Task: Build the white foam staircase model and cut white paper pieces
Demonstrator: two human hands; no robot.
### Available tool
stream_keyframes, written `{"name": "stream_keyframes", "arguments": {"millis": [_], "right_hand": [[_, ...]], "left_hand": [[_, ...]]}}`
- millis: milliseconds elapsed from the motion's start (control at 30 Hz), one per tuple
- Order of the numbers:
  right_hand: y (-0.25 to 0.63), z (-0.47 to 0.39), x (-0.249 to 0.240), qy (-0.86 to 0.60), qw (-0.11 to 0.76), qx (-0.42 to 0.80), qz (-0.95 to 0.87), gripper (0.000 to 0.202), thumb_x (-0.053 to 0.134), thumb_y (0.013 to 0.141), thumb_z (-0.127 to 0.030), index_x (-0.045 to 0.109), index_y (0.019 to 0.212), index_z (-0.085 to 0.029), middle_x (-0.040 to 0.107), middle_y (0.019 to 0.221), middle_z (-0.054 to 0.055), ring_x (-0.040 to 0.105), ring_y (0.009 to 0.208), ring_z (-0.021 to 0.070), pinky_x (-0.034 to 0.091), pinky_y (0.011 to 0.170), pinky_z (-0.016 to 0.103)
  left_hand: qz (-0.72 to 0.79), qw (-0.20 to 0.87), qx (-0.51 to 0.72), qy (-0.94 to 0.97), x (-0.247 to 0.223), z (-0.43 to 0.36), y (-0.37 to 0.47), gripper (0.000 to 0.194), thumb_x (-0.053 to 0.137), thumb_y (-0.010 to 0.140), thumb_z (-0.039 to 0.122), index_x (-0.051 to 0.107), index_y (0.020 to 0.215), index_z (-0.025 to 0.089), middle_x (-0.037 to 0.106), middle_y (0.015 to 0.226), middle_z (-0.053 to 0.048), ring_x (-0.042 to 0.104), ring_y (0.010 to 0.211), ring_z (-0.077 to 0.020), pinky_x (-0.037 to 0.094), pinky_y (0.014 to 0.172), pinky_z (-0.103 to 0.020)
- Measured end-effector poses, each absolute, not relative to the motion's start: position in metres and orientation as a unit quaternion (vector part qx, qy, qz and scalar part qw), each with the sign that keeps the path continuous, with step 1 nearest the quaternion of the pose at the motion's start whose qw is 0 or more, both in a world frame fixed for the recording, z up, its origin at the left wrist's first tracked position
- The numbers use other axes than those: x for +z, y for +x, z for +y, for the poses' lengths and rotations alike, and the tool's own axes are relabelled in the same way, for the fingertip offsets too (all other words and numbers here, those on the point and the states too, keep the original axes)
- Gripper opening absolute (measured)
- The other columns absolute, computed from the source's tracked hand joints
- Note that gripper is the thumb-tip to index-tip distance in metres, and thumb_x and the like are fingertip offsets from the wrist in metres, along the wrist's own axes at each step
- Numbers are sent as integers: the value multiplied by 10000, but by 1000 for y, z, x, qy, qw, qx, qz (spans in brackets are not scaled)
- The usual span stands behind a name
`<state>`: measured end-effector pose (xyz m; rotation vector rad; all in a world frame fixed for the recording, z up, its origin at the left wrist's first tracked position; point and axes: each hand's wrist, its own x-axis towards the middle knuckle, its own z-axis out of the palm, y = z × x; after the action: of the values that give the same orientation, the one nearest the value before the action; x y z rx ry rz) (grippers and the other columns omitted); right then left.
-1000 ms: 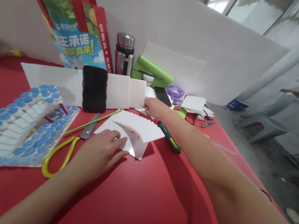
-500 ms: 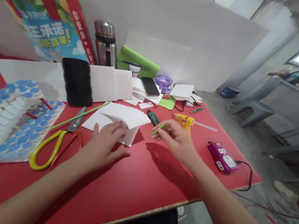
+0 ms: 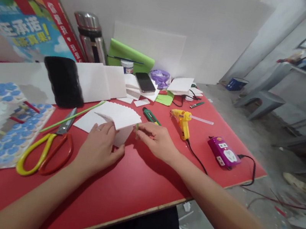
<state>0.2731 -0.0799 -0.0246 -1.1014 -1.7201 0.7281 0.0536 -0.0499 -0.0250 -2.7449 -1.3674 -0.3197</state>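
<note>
A white card piece with a stepped edge [image 3: 121, 114], like a small staircase, sits on the red table. My left hand [image 3: 98, 146] steadies it from the near left, fingers bent against it and the thumb lower down. Between the fingertips of my right hand [image 3: 156, 140] is a short green strip [image 3: 137, 128], held upright against the right end of the white piece. Just behind my right hand lies a green utility knife [image 3: 151, 116]. To the left are scissors [image 3: 49, 148] with yellow and red handles, and a long thin green stick [image 3: 75, 116].
A yellow glue gun [image 3: 182, 121] and purple power socket [image 3: 224, 153] lie right. A blue-and-white stair model [image 3: 6, 126] stands left. Behind are a black upright object [image 3: 63, 83], a steel flask [image 3: 89, 36], a phone [image 3: 145, 82] and a purple bag [image 3: 161, 79].
My right hand has moved left, bringing the green strip to the white piece's right end. My left hand's fingers have drawn closer together. The view has shifted slightly.
</note>
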Motion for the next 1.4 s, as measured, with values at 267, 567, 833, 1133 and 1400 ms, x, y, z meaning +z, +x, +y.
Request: {"name": "stream_keyframes", "arguments": {"millis": [267,567,833,1133,1400], "right_hand": [[250,-91,-29,-457,479,323,-676,109,649,962,-242,755,955,-217,751,962,44,707,903,180,562,815,315],[243,-116,-20,-477,445,446,-612,69,631,959,-275,640,933,-211,730,771,7,732,692,172,603,694,317],[240,-112,-15,-456,467,264,-710,134,609,985,-199,729,1039,-229,773,1049,72,731,975,200,586,880,342],[230,-100,-28,-465,487,276,-686,187,638,971,-184,800,1036,-251,803,1020,59,745,947,215,583,880,358],[225,-93,-34,-480,482,303,-668,157,644,961,-198,795,963,-241,802,960,49,736,904,212,572,848,351]], "left_hand": [[-412,-51,-140,-899,-20,-46,41,369,547,865,400,631,1104,131,634,1080,-185,599,1026,-381,491,956,-572],[-400,-50,-148,-903,-26,-46,33,374,554,904,418,604,1119,115,626,1126,-202,590,1090,-391,475,1010,-585],[-408,-115,-273,-864,-19,-46,30,212,556,952,402,598,955,194,666,1151,-153,611,1128,-323,506,982,-466],[-434,-224,-322,-811,-23,-50,35,156,583,895,306,699,887,203,685,980,-74,648,987,-254,524,861,-389],[-446,-319,-334,-767,-23,-45,33,188,583,891,312,721,828,202,713,939,-56,663,853,-210,508,754,-339]]}}
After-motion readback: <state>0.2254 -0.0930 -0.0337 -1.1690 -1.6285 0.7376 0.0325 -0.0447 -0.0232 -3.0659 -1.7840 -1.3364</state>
